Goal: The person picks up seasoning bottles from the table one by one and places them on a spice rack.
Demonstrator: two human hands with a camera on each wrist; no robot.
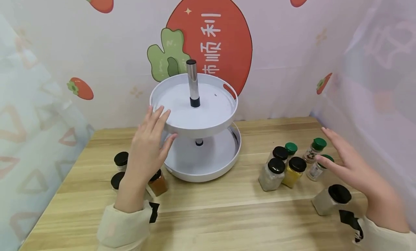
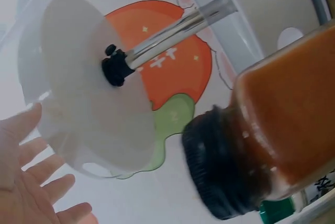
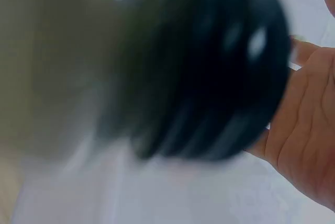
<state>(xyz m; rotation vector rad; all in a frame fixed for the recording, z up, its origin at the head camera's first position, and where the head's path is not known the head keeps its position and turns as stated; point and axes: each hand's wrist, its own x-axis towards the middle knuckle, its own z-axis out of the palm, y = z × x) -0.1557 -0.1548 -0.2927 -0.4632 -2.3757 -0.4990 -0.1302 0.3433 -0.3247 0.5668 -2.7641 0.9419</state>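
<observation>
Light wood-grain tabletop [image 1: 221, 218] before white strawberry-print backdrop [image 1: 123, 56]. At tabletop's 12 o'clock, white two-tier round tray stand [image 1: 198, 122]. Left hand [image 1: 146, 146] released, with extended fingers, at stand's 9 o'clock edge; contact not discernible. Right hand [image 1: 355, 171] likewise released, near green-capped clear jars [image 1: 312, 153] toward stand's 3 o'clock. Possible faults: tipping from one-sided pressure; toppling of jars from low sweep.

A white round two-tier stand [image 1: 203, 176] stands toward the back of a light wooden table [image 1: 208, 218], before a strawberry-printed white cloth [image 1: 276, 88]. The left hand [image 1: 146, 148] is beside its upper tier; black-lidded clear jars [image 1: 121, 160] sit left of the stand, an orange-brown-filled clear jar [image 1: 159, 186] closest to it. Rightward, a yellow-filled black-lidded jar [image 1: 292, 176] sits left of two green-capped clear jars [image 1: 314, 150]; a black-lidded square clear jar [image 1: 323, 201] lies nearer the front.
</observation>
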